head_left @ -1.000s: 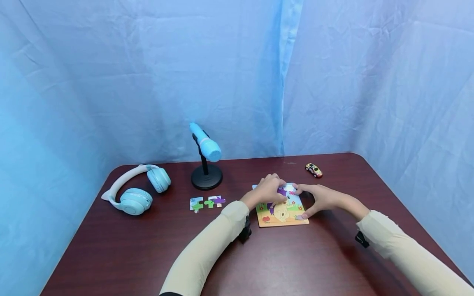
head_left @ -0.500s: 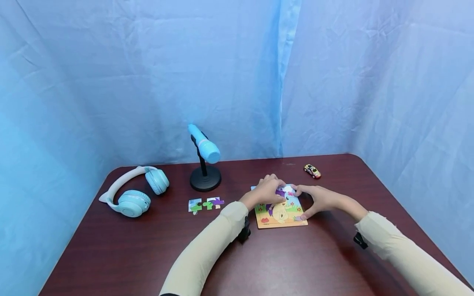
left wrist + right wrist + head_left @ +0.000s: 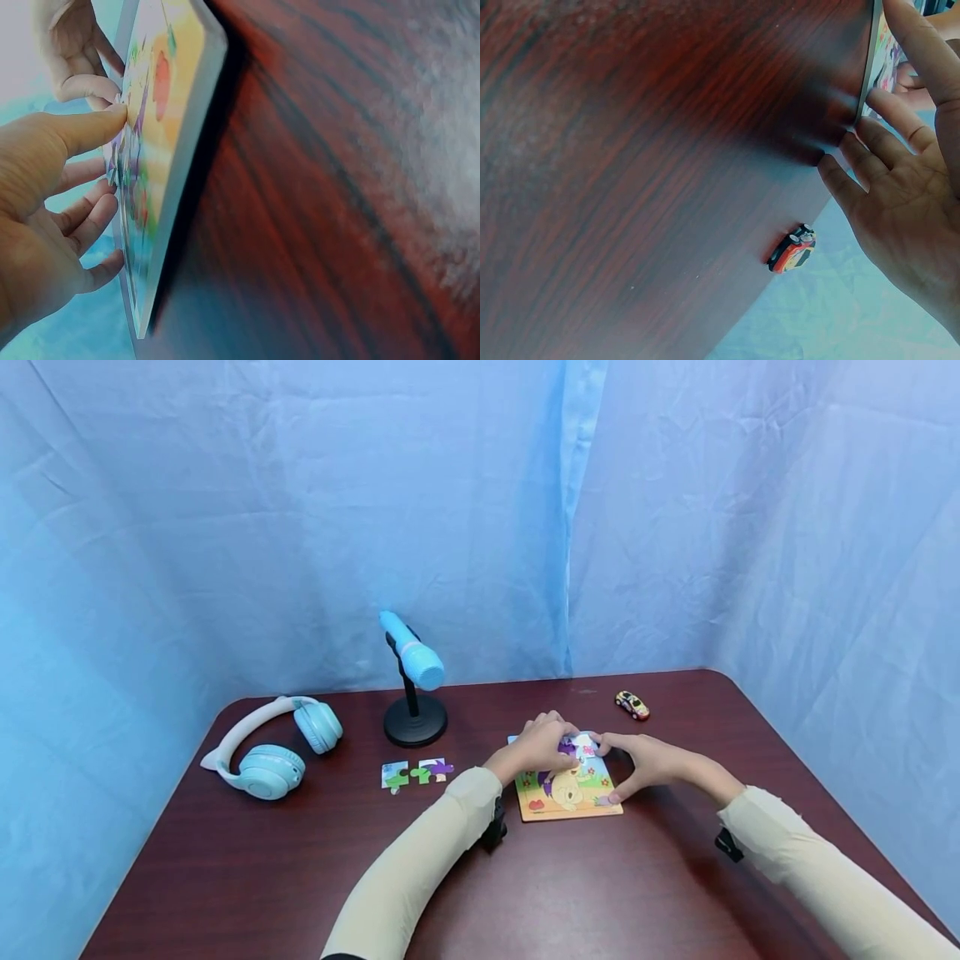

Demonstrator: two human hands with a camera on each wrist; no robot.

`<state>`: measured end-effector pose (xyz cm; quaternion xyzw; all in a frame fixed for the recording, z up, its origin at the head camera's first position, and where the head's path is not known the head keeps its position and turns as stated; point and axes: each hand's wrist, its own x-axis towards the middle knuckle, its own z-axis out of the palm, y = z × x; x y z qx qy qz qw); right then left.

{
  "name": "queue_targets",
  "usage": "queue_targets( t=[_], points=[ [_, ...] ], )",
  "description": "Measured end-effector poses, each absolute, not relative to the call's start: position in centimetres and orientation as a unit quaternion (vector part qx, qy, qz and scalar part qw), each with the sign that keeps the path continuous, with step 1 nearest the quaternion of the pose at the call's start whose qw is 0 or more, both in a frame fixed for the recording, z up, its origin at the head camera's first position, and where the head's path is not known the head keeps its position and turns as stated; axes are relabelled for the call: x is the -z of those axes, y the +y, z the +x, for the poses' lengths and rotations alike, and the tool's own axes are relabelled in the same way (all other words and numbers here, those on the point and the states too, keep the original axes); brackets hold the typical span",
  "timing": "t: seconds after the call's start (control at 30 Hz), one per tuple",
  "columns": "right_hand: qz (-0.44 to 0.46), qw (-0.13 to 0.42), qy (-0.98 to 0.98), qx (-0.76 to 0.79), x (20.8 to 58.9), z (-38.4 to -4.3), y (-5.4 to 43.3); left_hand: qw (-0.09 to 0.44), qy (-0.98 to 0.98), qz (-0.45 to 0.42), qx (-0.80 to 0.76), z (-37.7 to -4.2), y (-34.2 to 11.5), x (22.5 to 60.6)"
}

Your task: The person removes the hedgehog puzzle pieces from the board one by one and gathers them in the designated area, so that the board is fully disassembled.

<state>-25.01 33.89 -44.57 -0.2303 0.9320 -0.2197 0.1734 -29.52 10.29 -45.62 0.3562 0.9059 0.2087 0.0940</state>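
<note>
A square jigsaw puzzle (image 3: 557, 811) with a bright cartoon picture lies on the table under both hands. My left hand (image 3: 534, 750) reaches over it from the left. Its thumb and fingers pinch a small puzzle piece (image 3: 113, 163) at the board's surface, as the left wrist view shows; most of that piece is hidden. From the other side, my right hand (image 3: 651, 762) spans the board's right edge, thumb on the near corner and index finger toward the far corner. In the right wrist view its other fingers (image 3: 844, 180) extend fairly straight beside that edge.
Joined loose puzzle pieces (image 3: 395, 776) lie left of the board. Behind them a blue microphone (image 3: 422, 663) stands on a black round base (image 3: 416, 720). Cat-ear headphones (image 3: 270, 771) rest at the far left, a toy car (image 3: 632, 704) at the back right. Blue curtains hang behind the table.
Both hands stay almost in place on the puzzle. The patch of picture between the fingertips has shifted slightly, and a white part now shows there. The head view has moved a little.
</note>
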Motion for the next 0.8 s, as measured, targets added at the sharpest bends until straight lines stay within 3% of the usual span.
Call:
queue_targets(
  t=[0.8],
  points=[
    [-0.235, 0.168, 0.932, 0.217, 44.67, -24.93, 33.91, 0.007, 0.917, 0.359, -0.174, -29.50, 10.62, 45.97]
  ],
)
